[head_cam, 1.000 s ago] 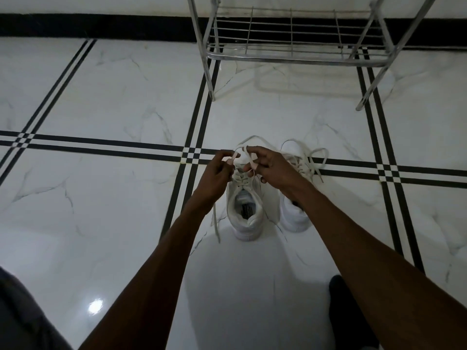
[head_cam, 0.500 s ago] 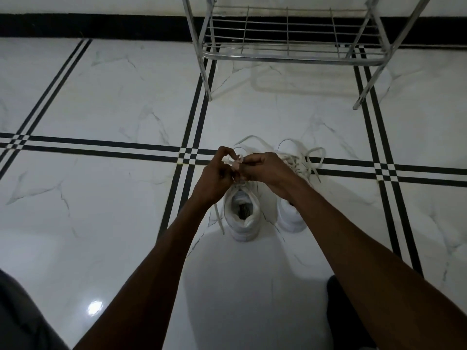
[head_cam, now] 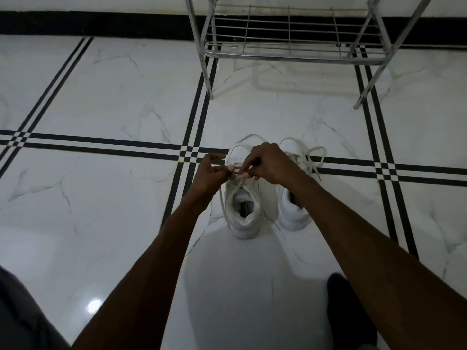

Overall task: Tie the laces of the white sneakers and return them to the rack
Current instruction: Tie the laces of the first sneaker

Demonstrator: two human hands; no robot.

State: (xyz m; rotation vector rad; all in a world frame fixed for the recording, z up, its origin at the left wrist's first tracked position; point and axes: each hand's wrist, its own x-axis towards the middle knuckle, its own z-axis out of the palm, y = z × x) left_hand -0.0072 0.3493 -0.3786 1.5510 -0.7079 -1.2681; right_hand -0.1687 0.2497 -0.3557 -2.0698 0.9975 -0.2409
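White marble-look floor (head_cam: 101,97), crossed by paired black stripes, carries two white sneakers side by side near the middle, heels toward the person and toes toward the far edge. The left sneaker (head_cam: 243,213) shows its open collar and dark insole label; its laces (head_cam: 237,147) rise in loops above the tongue, and one loose end trails down its left side onto the tile. The left hand (head_cam: 211,175) pinches a strand of that lace between thumb and fingertips, with the index finger stretched out straight above. The right hand (head_cam: 271,164) is curled over the same spot, its thumb and forefinger nipped on the lace just beside the left hand's fingertips; the two hands almost touch over the top eyelets. Whether a knot has formed under the fingers cannot be made out.

The right sneaker (head_cam: 290,210) stands just beside the first, partly hidden by the right forearm, with its own laces (head_cam: 313,157) lying loose and untied, spilling over the toe and onto a black stripe.

Well beyond both shoes, near the far edge by the black skirting, stands the metal wire rack (head_cam: 290,56), its lowest shelf bare. A dark shape (head_cam: 346,311) sits by the near edge under the right arm, too dim to identify.
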